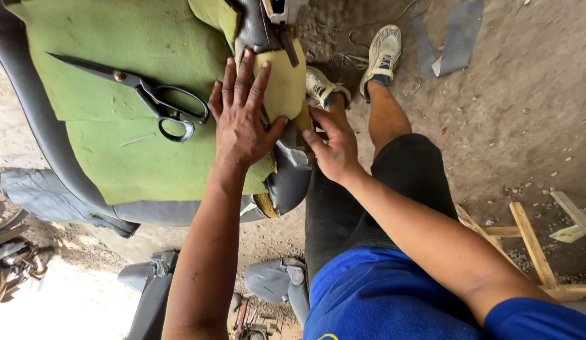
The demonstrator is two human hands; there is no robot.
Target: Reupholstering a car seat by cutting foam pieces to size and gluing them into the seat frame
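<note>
My left hand [242, 119] lies flat with fingers spread on the green foam [123, 107] of an upturned seat cushion, its fingertips on a yellow foam piece [285, 82]. My right hand [334, 143] pinches the grey vinyl cover [292, 176] at the cushion's edge, pulling it against the foam. Black scissors [156, 101] rest on the green foam just left of my left hand. The cushion sits across my lap.
Below the cushion are my black shorts [368, 201], blue shirt and white sneakers [382, 53] on a dirt floor. Grey vinyl strips [460, 38] lie at the top right. A wooden frame [532, 245] stands at right. Grey seat parts [274, 283] lie by my knees.
</note>
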